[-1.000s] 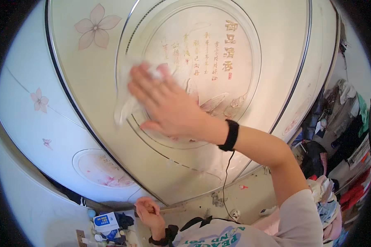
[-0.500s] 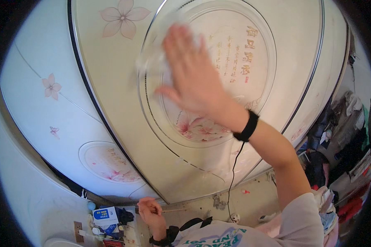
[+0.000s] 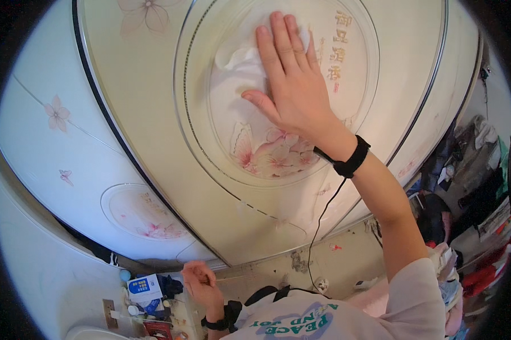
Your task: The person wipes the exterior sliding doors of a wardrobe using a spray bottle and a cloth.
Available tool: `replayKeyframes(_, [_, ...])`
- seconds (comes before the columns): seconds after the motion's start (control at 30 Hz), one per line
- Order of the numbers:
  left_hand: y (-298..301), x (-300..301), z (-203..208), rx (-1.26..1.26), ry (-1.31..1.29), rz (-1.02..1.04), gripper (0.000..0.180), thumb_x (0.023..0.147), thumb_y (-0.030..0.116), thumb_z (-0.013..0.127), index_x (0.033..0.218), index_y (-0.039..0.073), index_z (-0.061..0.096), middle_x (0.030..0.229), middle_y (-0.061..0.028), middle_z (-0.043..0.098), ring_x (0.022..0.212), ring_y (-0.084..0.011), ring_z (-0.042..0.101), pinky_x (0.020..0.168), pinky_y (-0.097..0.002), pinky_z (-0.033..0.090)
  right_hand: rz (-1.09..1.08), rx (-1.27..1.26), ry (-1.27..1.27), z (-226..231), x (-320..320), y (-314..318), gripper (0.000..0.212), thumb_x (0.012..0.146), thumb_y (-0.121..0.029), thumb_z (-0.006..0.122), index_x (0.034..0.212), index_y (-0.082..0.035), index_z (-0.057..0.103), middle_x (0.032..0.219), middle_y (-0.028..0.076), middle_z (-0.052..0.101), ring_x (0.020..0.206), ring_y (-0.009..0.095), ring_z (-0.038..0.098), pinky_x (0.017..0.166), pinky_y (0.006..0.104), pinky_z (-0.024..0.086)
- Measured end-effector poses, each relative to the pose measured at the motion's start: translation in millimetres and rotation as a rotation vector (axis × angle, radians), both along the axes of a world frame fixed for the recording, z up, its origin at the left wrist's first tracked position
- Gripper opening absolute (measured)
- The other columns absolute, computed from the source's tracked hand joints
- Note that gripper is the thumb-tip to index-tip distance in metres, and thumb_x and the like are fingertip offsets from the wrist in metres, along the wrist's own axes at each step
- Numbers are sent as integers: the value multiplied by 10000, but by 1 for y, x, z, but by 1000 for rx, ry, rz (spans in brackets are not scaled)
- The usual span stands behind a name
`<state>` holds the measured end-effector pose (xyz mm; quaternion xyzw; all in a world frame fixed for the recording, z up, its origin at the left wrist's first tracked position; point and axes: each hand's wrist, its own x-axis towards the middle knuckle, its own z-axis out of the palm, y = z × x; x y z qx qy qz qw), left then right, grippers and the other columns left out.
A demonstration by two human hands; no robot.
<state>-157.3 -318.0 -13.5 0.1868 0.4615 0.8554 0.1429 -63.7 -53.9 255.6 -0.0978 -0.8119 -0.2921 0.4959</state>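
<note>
My right hand (image 3: 292, 85) lies flat with its fingers stretched out on a thin white wipe (image 3: 238, 59), pressing it to a cream wardrobe door (image 3: 153, 102). The wipe sticks out crumpled to the left of the fingers; the rest is hidden under the hand. Beneath it is the door's oval panel (image 3: 278, 156), with pink flowers, a butterfly and gold lettering. Low down by the door's bottom edge, my left hand (image 3: 200, 283) hangs with loosely bent fingers, and nothing shows in it.
A black cable (image 3: 317, 235) runs down from the black band (image 3: 354, 158) on my right wrist. At lower left, a blue-and-white box (image 3: 145, 288) and small bottles crowd a low surface beside a wall socket (image 3: 109, 313). Clothes (image 3: 476, 150) are heaped along the right side.
My right hand, blurred before, has shifted slightly right and up with the wipe, which now shows crumpled beside the fingers. The view has tilted a little; my left hand has hardly moved.
</note>
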Motion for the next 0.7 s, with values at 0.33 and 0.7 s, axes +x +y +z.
replayKeyframes(0.33, [12, 1, 8, -21, -24, -85, 488, 964, 445, 278, 809, 47, 515, 458, -7, 395, 379, -70, 307, 379, -202, 193, 32, -247, -272, -99, 0, -25, 820, 749, -476, 560, 1304, 79, 320, 1409, 223, 265, 1291, 314, 298, 1064, 470, 179])
replayKeyframes(0.7, [18, 6, 11, -60, 42, -68, 488, 963, 446, 275, 802, 51, 511, 446, 2, 371, 364, -62, 291, 363, -201, 176, 25, -405, -289, -191, 13, -30, 823, 786, -501, 525, 1312, 91, 302, 1393, 260, 270, 1278, 376, 303, 1058, 527, 138])
